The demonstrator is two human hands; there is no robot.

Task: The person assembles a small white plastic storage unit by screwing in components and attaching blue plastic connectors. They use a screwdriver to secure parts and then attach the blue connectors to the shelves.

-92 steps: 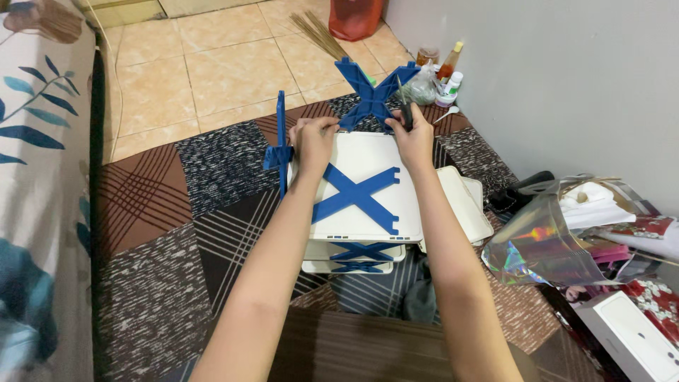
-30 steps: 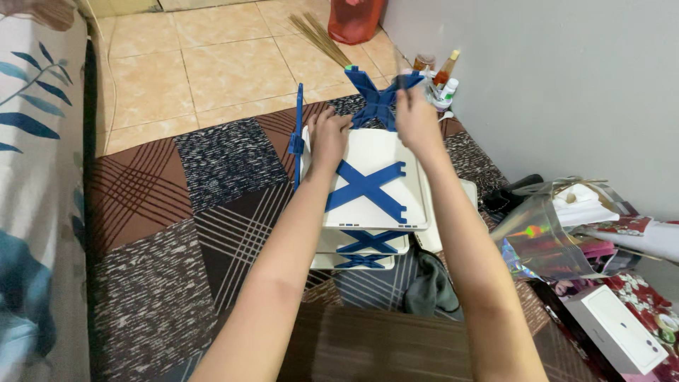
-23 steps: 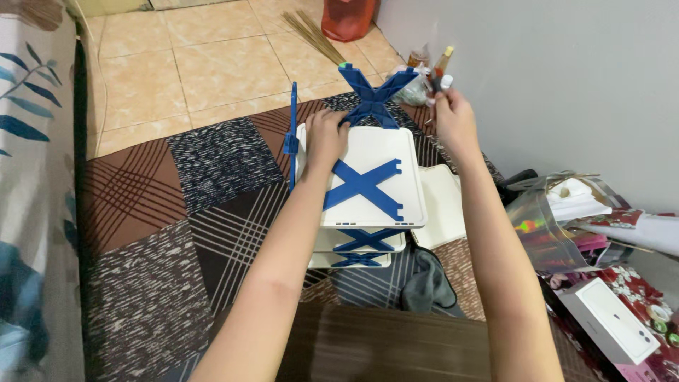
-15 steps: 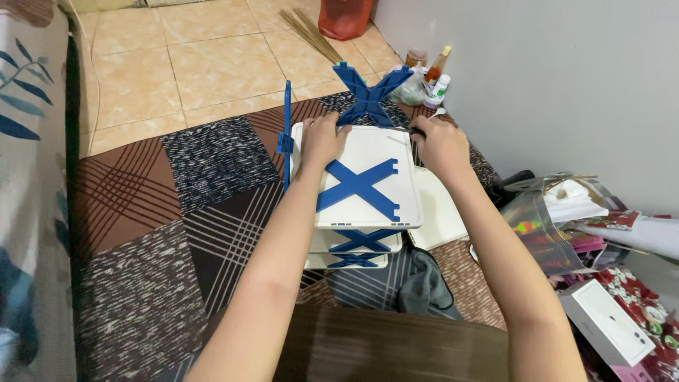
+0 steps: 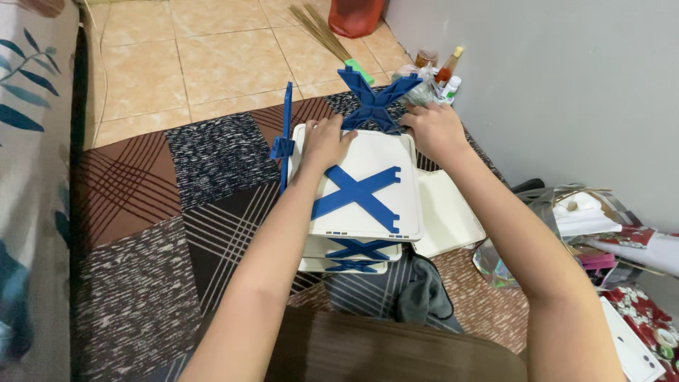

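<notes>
On a patchwork floor mat [image 5: 141,233], we press our left hand [image 5: 327,141] flat on the stacked white panel [image 5: 368,191], right hand [image 5: 433,131] fingers gripping the half-seated blue cross brace [image 5: 375,99].

A patchwork rug [image 5: 141,233] covers the floor. Beyond the rug lie a red bag [image 5: 356,14] and broom bristles [image 5: 322,28]; at its far right corner stand small bottles [image 5: 447,74]; right of it, crumpled cellophane [image 5: 537,233].

Even, soft indoor light, faint shadows, sharp centre, slight wide-angle stretch at edges
</notes>
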